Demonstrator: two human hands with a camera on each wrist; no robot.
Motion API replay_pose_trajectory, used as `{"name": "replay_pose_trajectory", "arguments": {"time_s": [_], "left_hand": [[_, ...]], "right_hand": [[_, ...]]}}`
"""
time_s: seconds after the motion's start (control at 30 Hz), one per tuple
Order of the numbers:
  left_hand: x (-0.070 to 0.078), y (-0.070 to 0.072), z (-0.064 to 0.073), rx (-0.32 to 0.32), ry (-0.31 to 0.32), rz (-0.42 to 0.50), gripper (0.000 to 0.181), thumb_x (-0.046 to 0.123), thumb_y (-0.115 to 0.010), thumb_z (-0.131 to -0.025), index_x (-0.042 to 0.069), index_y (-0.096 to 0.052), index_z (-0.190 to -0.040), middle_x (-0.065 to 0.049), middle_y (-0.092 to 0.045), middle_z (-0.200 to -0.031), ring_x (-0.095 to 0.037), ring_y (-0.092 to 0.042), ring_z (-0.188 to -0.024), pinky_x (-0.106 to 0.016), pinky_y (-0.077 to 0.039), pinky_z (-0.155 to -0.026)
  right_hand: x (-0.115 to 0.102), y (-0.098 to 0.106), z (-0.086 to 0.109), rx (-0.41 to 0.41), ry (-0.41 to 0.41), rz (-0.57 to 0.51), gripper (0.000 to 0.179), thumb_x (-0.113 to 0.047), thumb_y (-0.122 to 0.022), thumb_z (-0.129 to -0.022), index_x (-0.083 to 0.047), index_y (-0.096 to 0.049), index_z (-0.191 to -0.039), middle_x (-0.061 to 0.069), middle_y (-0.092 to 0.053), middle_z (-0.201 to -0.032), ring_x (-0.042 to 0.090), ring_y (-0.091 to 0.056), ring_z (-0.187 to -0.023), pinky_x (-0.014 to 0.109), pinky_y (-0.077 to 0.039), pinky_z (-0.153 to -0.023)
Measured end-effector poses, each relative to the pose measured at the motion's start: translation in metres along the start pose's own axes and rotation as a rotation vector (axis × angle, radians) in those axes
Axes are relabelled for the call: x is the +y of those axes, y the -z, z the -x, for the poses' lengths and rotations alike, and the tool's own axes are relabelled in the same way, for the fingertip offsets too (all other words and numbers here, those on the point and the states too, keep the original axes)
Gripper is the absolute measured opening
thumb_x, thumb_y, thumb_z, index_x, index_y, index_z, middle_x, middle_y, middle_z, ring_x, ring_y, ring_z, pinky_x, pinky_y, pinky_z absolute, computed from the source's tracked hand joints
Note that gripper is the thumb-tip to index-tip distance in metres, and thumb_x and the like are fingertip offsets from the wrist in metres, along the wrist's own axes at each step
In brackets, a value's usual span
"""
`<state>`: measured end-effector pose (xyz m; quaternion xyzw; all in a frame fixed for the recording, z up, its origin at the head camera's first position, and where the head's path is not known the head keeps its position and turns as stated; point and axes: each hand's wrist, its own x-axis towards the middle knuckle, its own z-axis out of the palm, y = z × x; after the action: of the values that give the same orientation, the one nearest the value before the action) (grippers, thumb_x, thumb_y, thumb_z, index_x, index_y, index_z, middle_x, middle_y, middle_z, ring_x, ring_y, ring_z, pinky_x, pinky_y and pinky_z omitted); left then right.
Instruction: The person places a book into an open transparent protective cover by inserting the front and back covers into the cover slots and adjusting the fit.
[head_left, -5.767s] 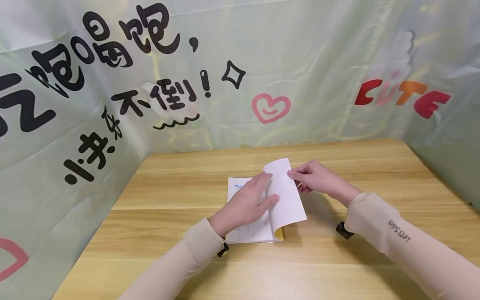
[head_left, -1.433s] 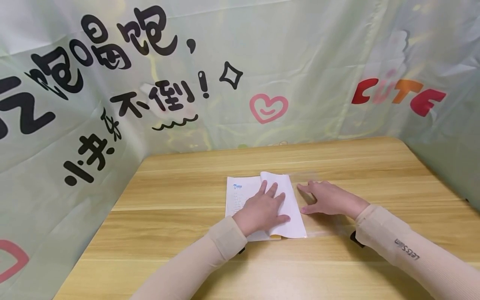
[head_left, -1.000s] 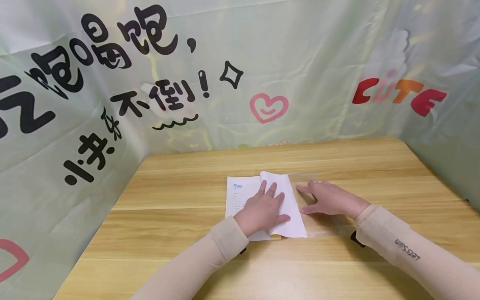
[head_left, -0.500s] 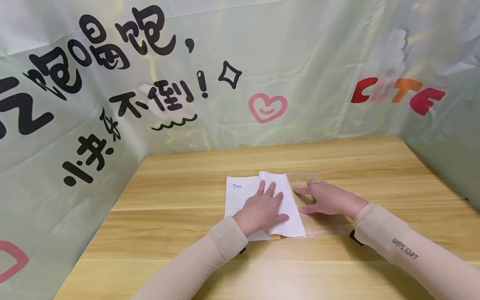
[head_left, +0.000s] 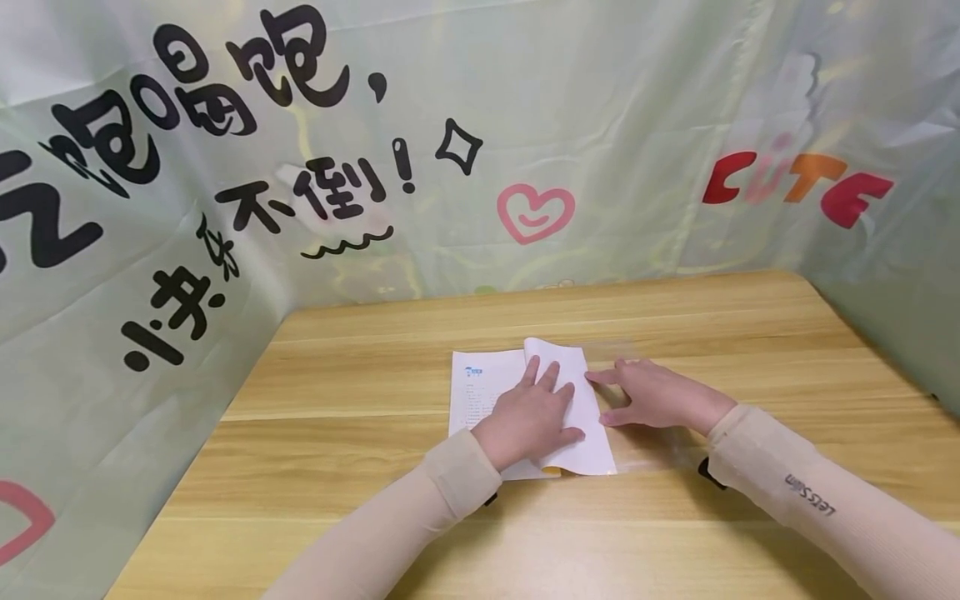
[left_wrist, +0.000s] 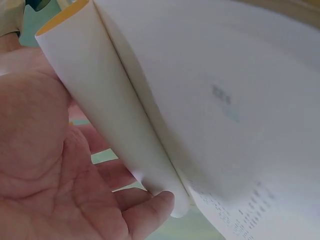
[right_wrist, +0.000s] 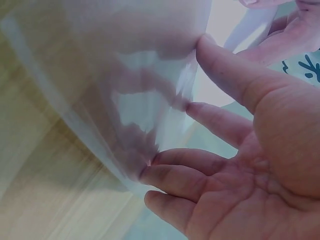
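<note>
One open booklet [head_left: 478, 396] on our desk [head_left: 360, 379], long axis running away from us, white leaf [head_left: 588, 457] bent rightward, our left grip [head_left: 527, 421] spread across it, our right grip [head_left: 660, 396], fingers apart, touching clear plastic [right_wrist: 135, 100], whether a sleeve or sheet we cannot tell

The surface [head_left: 337, 467] looks like smooth wood grain with a soft shine. On it, the booklet [head_left: 468, 412] shows smooth, matt paper. Toward the surface's right edge from the booklet, clear plastic film [right_wrist: 125, 30] is glossy and mirror-like. The 2 sleeves [head_left: 397, 517] look like matt cloth. Beyond the far edge, the creased cloth backdrop [head_left: 630, 167] has a faint sheen.
</note>
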<state>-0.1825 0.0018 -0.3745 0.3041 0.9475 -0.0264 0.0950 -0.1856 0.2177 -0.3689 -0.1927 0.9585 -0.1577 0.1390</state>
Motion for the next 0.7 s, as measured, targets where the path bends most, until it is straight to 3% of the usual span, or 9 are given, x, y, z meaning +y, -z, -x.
{"name": "replay_pose_trajectory", "arguments": {"time_s": [0.53, 0.7], "left_hand": [[0.0058, 0.0000, -0.0017, 0.001, 0.016, -0.065, 0.069, 0.059, -0.061, -0.105, 0.020, -0.051, -0.162, -0.011, -0.032, -0.177, -0.037, -0.024, -0.166, -0.042, -0.047, -0.122], [0.0023, 0.0017, -0.0011, 0.013, 0.011, -0.006, 0.068, 0.059, -0.059, -0.106, 0.022, -0.051, -0.162, -0.011, -0.030, -0.178, -0.038, -0.024, -0.166, -0.049, -0.042, -0.126]], "right_hand": [[0.0008, -0.0042, -0.0003, 0.006, -0.007, -0.009, 0.076, -0.044, -0.081, -0.096, -0.007, -0.055, -0.157, 0.050, -0.040, -0.154, 0.065, -0.043, -0.144, 0.074, -0.040, -0.116], [0.0002, -0.0058, 0.0007, 0.012, -0.009, -0.012, 0.076, -0.043, -0.081, -0.096, -0.007, -0.054, -0.157, 0.049, -0.040, -0.155, 0.065, -0.043, -0.144, 0.075, -0.040, -0.115]]}}
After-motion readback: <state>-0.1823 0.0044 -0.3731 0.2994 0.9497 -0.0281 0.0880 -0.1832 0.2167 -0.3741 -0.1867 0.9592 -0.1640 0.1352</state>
